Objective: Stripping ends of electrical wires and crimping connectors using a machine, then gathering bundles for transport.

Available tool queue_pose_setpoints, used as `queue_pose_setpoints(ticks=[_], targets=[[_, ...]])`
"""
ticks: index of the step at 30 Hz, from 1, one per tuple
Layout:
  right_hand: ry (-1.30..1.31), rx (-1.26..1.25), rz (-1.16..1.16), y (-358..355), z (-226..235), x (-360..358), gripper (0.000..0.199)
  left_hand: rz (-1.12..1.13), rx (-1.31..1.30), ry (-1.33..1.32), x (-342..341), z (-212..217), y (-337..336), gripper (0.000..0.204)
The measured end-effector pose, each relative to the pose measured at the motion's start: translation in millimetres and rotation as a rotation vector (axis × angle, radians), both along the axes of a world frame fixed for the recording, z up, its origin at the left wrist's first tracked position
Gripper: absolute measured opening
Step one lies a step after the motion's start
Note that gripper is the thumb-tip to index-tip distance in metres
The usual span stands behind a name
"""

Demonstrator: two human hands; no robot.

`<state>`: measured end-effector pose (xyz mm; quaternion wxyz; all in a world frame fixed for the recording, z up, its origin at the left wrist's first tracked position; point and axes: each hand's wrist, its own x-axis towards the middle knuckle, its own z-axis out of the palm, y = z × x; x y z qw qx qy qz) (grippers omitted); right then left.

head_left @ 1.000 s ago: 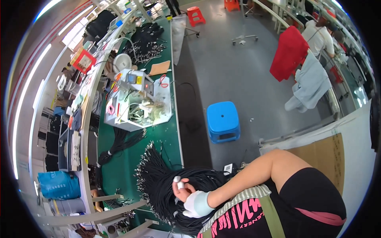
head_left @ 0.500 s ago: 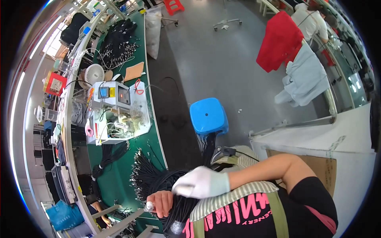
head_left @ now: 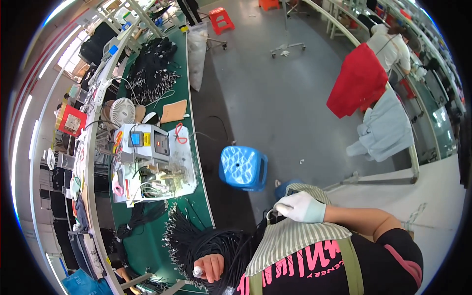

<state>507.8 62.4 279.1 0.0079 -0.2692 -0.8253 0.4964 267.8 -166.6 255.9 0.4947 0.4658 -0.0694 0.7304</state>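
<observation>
A thick bundle of black cables (head_left: 216, 244) with silvery ends lies across the near end of the green bench and against my body. My left hand (head_left: 212, 267) is bare, its fingers curled over that bundle, with a white wrap (head_left: 197, 271) on one digit. My right hand (head_left: 299, 207), in a white glove, is closed by the upper edge of my striped apron (head_left: 290, 241). At its fingertips shows a pale ring-shaped thing (head_left: 269, 215) whose kind I cannot make out. The left forearm is hidden.
A blue stool (head_left: 241, 166) stands on the floor ahead. On the green bench (head_left: 140, 255) are a white machine (head_left: 155, 142), a small fan (head_left: 122, 112) and more black cables (head_left: 152, 66). Red cloth (head_left: 356, 81) and light-blue cloth (head_left: 386, 130) hang on a rail at right, near another person (head_left: 391, 46).
My right hand has moved off the cable bundle, rightward to the apron's edge. The cables beside the stool have gone from there. The whole view has shifted; my left hand stays at the bundle.
</observation>
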Motion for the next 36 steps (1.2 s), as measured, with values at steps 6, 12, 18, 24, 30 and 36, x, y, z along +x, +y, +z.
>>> queue_pose_setpoints(ticks=[6, 12, 18, 24, 30, 36], targets=[[0.128, 0.217, 0.183, 60.2, -17.1, -23.2, 0.025, 0.045, -0.027, 0.02, 13.7, -1.6, 23.6, 0.03], [0.097, 0.164, 0.413, 136.2, -41.0, -33.9, 0.027, 0.191, 0.016, 0.038, 40.7, -10.0, 90.5, 0.035], [0.121, 0.075, 0.537, 288.6, -52.4, -26.1, 0.029, 0.366, -0.084, 0.06, 93.4, 8.7, 220.8, 0.037], [0.185, -0.093, 0.585, 427.6, -14.3, -26.7, 0.03, 0.544, -0.274, -0.143, 147.4, 52.8, 358.7, 0.03], [0.194, -0.231, 0.818, 516.2, -10.0, -64.4, 0.043, 0.616, -0.121, -0.689, 142.0, 35.9, 479.8, 0.029], [0.152, -0.253, 0.894, 631.4, -50.3, -118.6, 0.062, 0.644, -0.112, -0.928, 71.2, -13.4, 605.8, 0.028]])
